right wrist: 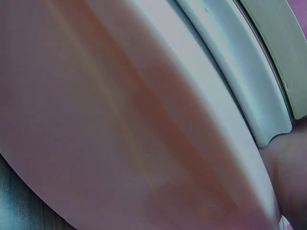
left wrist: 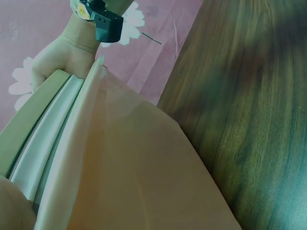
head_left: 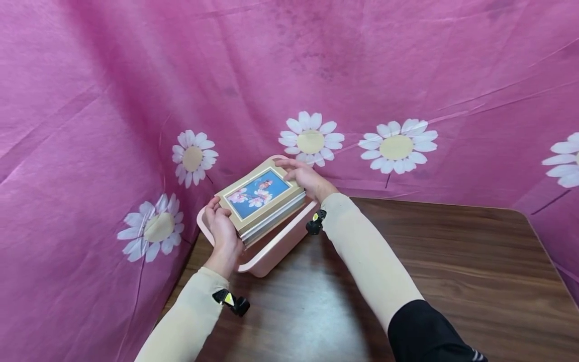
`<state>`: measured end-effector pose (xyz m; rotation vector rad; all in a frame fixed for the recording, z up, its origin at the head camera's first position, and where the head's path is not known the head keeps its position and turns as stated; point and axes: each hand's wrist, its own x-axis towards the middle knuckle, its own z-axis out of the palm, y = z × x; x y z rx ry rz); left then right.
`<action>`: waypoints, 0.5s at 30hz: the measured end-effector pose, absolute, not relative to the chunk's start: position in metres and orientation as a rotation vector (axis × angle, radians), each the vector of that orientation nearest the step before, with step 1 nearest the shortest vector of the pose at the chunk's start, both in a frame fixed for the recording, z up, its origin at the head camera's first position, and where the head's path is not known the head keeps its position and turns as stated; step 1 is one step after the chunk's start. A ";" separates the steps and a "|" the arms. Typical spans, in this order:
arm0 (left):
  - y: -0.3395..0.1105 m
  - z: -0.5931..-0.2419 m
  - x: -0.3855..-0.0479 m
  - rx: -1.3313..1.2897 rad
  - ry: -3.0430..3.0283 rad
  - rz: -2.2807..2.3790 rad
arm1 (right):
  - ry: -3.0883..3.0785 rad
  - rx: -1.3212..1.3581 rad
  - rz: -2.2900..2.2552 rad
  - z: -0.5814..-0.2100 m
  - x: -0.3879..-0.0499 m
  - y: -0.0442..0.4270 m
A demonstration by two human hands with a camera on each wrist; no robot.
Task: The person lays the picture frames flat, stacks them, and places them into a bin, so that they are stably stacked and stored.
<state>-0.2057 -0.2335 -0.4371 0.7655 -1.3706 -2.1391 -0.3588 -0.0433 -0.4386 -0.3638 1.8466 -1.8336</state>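
Observation:
A stack of picture frames lies tilted at the mouth of a pink plastic bin (head_left: pixel 280 246). Its top picture frame (head_left: pixel 228 197) is beige, with a blue picture of pink blossoms; a white picture frame (right wrist: pixel 240 62) shows beneath it. My left hand (head_left: pixel 222 231) grips the stack's near-left end, and my right hand (head_left: pixel 307 178) holds its far-right end. The left wrist view shows the stack's edge along the bin's rim, with part of a hand at lower left. How far the stack sits inside the bin is hidden.
The bin stands on a dark wooden table (head_left: pixel 434 261), close to its back left corner. A pink cloth (head_left: pixel 253 75) with large white daisies hangs behind and to the left. Each wrist carries a small black camera (head_left: pixel 315 222).

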 end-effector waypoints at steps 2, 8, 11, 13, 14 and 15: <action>-0.233 -0.438 -0.206 0.767 -1.360 -2.138 | 1.847 -0.346 -1.826 -0.439 -0.359 -0.044; -0.231 -0.442 -0.208 0.758 -1.346 -2.143 | 1.904 -0.375 -1.794 -0.441 -0.361 -0.042; -0.232 -0.444 -0.208 0.773 -1.357 -2.142 | 1.912 -0.408 -1.789 -0.444 -0.362 -0.044; -0.232 -0.445 -0.207 0.794 -1.375 -2.135 | 1.910 -0.423 -1.781 -0.446 -0.363 -0.046; -0.232 -0.446 -0.206 0.801 -1.383 -2.131 | 1.914 -0.435 -1.773 -0.447 -0.363 -0.047; -0.233 -0.446 -0.206 0.809 -1.394 -2.124 | 1.926 -0.447 -1.757 -0.447 -0.363 -0.049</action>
